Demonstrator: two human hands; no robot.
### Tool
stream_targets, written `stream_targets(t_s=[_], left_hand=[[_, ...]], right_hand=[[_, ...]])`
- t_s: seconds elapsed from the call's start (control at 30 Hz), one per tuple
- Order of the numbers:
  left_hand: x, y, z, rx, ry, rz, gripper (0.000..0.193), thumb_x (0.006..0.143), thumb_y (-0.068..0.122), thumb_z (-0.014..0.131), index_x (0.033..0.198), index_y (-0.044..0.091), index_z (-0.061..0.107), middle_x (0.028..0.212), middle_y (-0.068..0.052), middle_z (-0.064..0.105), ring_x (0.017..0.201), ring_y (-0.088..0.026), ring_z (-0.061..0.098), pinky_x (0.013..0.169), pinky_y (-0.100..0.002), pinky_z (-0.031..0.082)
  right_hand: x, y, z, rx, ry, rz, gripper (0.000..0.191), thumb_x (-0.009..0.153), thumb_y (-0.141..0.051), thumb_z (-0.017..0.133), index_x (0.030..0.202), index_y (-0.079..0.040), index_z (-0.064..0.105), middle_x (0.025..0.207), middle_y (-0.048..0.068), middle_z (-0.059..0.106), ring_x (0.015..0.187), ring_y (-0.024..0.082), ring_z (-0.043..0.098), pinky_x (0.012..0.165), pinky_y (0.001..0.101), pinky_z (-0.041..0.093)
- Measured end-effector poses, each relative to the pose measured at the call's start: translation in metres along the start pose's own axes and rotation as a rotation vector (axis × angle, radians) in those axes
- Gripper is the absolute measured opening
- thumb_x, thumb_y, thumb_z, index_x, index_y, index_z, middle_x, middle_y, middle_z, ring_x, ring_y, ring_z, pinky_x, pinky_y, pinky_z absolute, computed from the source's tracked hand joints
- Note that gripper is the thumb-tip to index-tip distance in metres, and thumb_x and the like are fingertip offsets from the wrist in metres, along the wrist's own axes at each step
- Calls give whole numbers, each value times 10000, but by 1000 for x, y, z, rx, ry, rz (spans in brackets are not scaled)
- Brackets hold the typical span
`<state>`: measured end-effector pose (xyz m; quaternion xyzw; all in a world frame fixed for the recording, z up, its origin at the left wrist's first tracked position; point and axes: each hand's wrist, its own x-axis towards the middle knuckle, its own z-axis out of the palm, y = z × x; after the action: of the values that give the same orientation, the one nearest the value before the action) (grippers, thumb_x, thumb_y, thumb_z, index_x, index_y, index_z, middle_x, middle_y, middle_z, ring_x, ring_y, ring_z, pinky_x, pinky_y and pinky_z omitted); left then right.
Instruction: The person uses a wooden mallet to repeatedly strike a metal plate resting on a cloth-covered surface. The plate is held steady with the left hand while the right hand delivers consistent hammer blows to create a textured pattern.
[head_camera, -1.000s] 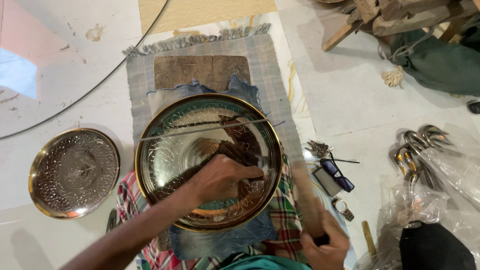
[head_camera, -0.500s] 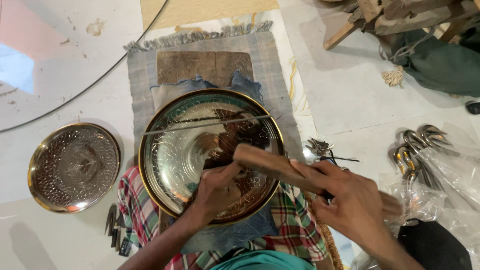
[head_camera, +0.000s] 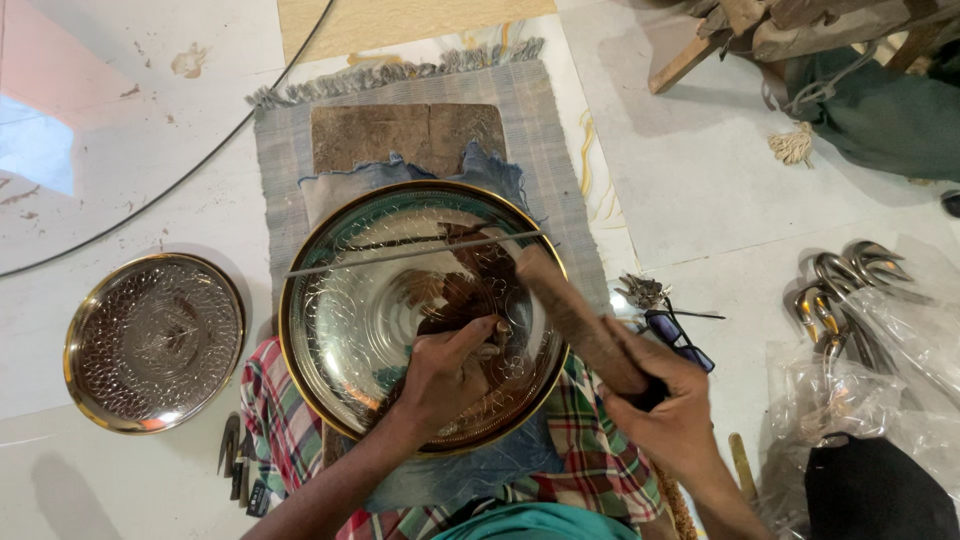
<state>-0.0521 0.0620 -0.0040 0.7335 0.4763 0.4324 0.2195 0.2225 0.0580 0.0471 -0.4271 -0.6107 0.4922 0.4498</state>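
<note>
We have the large engraved brass plate (head_camera: 400, 300) at the centre of the view, lying on a blue cloth (head_camera: 480, 470) over a grey fringed mat (head_camera: 540, 130), with a checked cloth (head_camera: 600, 470) under its 6 o'clock edge. Our left hand (head_camera: 450, 375) rests inside the plate near 5 o'clock, fingers pinched together around a small punch (head_camera: 490, 345) set upright on the metal. Our right hand (head_camera: 670, 410), at 4 o'clock of the plate, has its fingers wrapped tight on a wooden mallet (head_camera: 570, 305) whose head hangs over the punch. A thin metal rod (head_camera: 410, 252) lies across the plate's upper half. We judge the plate stiff, fairly heavy and slick, easily dented; the rim is the place to grip it. At 9 o'clock sits a smaller hammered brass plate (head_camera: 155, 340); at 3 o'clock, metal hooks (head_camera: 840, 290).
</note>
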Motion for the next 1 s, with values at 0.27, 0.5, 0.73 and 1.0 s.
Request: stream_targets(t_s=[0.27, 0.5, 0.73, 1.0], left_hand=[[10, -13, 0, 23, -209, 39, 525, 724, -125, 564, 1182, 89, 707, 848, -94, 804, 654, -187, 779, 501, -292, 590], [26, -11, -4, 23, -304, 60, 415, 735, -65, 667, 1119, 79, 728, 835, -100, 789, 660, -185, 775, 502, -289, 600], [29, -5, -12, 0, -372, 63, 492, 707, -115, 608, 1121, 105, 757, 845, -96, 794, 542, -157, 708, 438, -292, 545], [44, -10, -16, -104, -499, 175, 686, 566, -138, 561, 1160, 132, 773, 895, -93, 803, 518, -121, 655, 405, -257, 486]], right_hand=[[1, -11, -20, -449, -29, 119, 690, 720, 64, 663, 1369, -170, 679, 1249, 143, 729, 867, 169, 725, 621, 256, 602], [-19, -24, -10, -785, -36, 301, 786, 704, 6, 754, 1407, -339, 685, 1260, 89, 781, 842, 164, 748, 678, 271, 617], [-49, -14, -7, -609, 101, 224, 739, 669, 23, 743, 1388, -135, 674, 1147, 123, 754, 936, 165, 713, 827, 278, 566], [-101, 25, 31, -182, 622, 131, 707, 773, 79, 692, 1461, 1, 546, 1060, 205, 706, 913, 210, 713, 853, 282, 587]])
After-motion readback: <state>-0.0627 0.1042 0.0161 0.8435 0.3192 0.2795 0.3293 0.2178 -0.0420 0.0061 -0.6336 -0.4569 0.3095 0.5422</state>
